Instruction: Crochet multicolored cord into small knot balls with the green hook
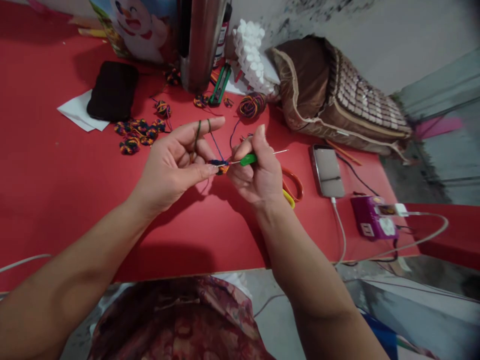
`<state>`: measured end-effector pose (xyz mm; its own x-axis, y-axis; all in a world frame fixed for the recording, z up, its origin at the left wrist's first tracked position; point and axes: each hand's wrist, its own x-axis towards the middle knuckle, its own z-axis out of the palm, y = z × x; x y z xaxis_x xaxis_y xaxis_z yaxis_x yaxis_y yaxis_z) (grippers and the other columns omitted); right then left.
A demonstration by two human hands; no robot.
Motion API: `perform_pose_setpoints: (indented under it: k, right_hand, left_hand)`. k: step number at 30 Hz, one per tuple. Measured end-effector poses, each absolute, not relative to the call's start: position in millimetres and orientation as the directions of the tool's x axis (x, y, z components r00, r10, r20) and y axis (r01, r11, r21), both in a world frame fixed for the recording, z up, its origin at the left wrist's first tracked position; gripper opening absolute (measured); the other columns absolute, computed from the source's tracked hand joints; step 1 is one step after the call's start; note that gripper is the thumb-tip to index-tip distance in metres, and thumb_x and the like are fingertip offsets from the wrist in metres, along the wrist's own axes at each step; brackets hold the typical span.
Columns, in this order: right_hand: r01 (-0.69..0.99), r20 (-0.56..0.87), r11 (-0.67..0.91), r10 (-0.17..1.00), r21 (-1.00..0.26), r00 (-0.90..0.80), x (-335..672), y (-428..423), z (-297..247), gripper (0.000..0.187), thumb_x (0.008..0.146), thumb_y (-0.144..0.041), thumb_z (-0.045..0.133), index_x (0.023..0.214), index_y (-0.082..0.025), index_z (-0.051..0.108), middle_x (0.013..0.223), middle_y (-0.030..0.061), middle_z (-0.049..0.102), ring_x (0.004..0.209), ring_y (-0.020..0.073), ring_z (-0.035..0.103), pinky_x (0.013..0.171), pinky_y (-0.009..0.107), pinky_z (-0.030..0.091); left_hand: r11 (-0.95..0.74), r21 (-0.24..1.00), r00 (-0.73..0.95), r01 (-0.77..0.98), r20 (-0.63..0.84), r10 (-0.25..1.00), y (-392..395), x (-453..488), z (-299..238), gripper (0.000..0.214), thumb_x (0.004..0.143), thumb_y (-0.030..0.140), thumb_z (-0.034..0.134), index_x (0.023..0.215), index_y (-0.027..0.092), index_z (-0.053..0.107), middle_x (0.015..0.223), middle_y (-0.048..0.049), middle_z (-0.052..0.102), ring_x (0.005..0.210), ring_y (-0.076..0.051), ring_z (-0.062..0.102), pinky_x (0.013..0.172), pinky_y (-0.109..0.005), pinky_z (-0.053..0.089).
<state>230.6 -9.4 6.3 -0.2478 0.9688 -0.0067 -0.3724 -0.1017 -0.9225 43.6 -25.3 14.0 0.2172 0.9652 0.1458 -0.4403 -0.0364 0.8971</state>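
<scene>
My left hand (170, 167) pinches a small multicoloured crochet piece (222, 170) between thumb and fingers. Dark yarn loops round its raised index finger, and a blue strand slants down to the piece. In my right hand (258, 167) is a crochet hook (248, 159) with a green handle; its thin metal tip meets the work at the left hand's fingertips. Behind the hands lies a ball of variegated yarn (252, 105), with a strand trailing from it toward them. Several finished-looking crochet pieces (138, 131) sit on the red table to the left.
A steel flask (202, 45) and a green box cutter (220, 85) stand and lie at the back. To the right are scissors with orange and yellow handles (296, 185), a charging phone (327, 171), a purple power adapter (369, 217) and a brown cushion (311, 80). A black pouch (113, 90) lies left.
</scene>
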Motion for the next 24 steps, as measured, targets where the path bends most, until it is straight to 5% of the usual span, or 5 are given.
perform_pose_setpoints:
  k: [19, 24]
  right_hand:
    - [-0.260, 0.147, 0.135, 0.989, -0.956, -0.029, 232, -5, -4, 0.065, 0.104, -0.081, 0.062, 0.069, -0.027, 0.072, 0.042, -0.0109, 0.030, 0.031, 0.0072, 0.024, 0.032, 0.023, 0.022]
    - [-0.265, 0.183, 0.190, 0.982, -0.945, 0.051, 222, -10, 7, 0.064, 0.095, -0.081, 0.075, 0.062, -0.026, 0.074, 0.039, -0.0103, 0.034, 0.030, 0.0056, 0.023, 0.031, 0.022, 0.020]
  left_hand:
    - [-0.187, 0.902, 0.102, -0.390, 0.244, 0.965, -21, 43, 8, 0.059, 0.072, -0.002, 0.090, 0.121, 0.032, 0.089, 0.078, 0.0059, 0.070, 0.056, -0.007, 0.049, 0.048, -0.024, 0.038]
    - [-0.211, 0.926, 0.084, -0.312, 0.248, 0.965, -21, 41, 8, 0.059, 0.075, 0.000, 0.089, 0.127, 0.029, 0.086, 0.079, 0.0043, 0.071, 0.060, -0.010, 0.054, 0.051, -0.025, 0.043]
